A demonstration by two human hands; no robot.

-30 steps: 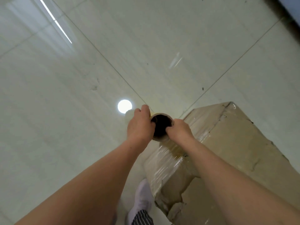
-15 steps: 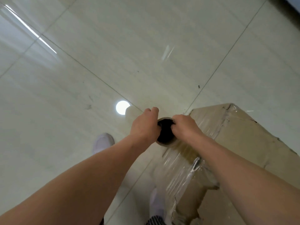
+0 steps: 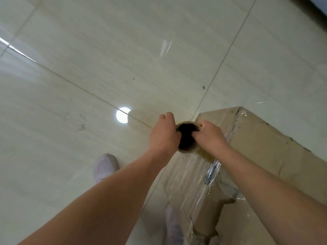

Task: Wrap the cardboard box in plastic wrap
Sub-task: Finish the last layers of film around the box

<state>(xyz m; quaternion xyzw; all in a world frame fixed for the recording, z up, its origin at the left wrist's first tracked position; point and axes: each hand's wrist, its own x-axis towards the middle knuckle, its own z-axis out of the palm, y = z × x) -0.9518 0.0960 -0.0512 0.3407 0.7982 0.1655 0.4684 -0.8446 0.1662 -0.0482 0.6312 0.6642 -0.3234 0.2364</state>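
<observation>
Beside the box [image 3: 256, 142], we are clamping left hand [image 3: 163, 137] and right hand [image 3: 210, 137] round the roll [image 3: 187, 138]; even tension advised.

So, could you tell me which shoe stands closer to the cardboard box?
The shoe at the bottom edge, beside the cardboard box; the other shoe stands farther left.

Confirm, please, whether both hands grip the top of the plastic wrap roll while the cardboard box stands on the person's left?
Not quite: the head view shows the cardboard box on the person's right, not the left. The left hand and right hand do both grip the top of the plastic wrap roll.
</observation>
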